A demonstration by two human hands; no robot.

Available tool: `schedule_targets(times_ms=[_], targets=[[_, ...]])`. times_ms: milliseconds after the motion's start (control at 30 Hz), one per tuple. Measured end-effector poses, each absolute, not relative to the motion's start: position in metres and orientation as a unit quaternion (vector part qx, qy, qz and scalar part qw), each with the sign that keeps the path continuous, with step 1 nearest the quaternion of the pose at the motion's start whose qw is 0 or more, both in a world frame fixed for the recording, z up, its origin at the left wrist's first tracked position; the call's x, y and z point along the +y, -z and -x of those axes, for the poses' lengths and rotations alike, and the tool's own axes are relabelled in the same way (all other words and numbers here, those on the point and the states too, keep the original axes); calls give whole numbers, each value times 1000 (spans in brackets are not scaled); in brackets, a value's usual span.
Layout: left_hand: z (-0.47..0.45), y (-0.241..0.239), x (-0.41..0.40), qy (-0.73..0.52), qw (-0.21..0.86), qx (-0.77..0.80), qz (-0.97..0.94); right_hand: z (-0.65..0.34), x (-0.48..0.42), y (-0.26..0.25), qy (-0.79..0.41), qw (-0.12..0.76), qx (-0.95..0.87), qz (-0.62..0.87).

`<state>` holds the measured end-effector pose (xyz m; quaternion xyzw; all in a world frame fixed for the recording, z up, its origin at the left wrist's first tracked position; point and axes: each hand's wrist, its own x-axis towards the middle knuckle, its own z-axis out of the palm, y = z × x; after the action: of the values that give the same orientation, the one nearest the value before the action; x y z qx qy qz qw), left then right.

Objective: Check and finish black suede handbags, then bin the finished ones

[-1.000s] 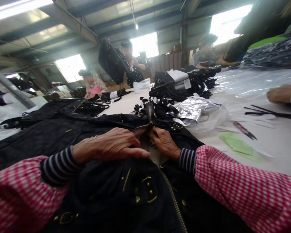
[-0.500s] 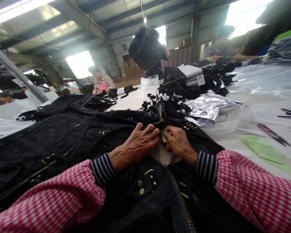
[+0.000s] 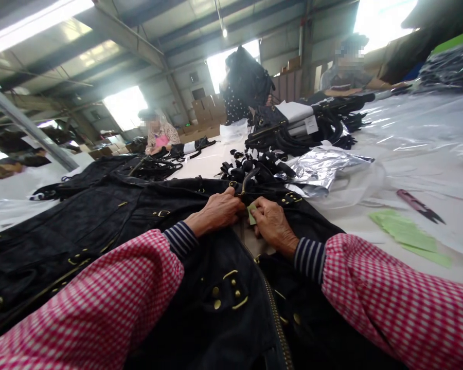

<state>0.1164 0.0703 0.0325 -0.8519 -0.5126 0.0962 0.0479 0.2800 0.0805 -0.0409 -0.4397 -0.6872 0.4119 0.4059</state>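
Green slip (image 3: 251,216) pinched between thumb and fingers of right hand (image 3: 272,224), at opening (image 3: 257,241) of black zippered piece (image 3: 193,318). Left hand (image 3: 217,211) set at slip's 9 o'clock, fingers bent at opening's edge; whether anything is gripped cannot be told. At 3 o'clock, green papers (image 3: 405,232) laid on table (image 3: 200,165), snips (image 3: 419,204) beside; foil (image 3: 320,167) at 2 o'clock.

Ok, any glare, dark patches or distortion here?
All in the head view: the windows are blown out white, the silver wrapping glints, the black garment loses fold detail low in the frame, the right checked sleeve looks stretched, and the right hand is fairly clear.
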Motion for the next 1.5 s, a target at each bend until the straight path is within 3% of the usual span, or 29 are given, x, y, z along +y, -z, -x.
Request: schedule_targets(times_ms=[500, 767, 1267, 1500], targets=[[-119, -30, 69, -116, 29, -540, 833, -281, 82, 39, -410, 407, -693, 431], [-126, -17, 61, -87, 107, -560, 817, -282, 83, 39, -416, 410, -686, 434], [-126, -30, 68, -135, 9, -564, 815, -283, 84, 37, -399, 395, -704, 434], [-125, -25, 65, -121, 35, -568, 813, -283, 85, 37, -411, 400, -697, 431]])
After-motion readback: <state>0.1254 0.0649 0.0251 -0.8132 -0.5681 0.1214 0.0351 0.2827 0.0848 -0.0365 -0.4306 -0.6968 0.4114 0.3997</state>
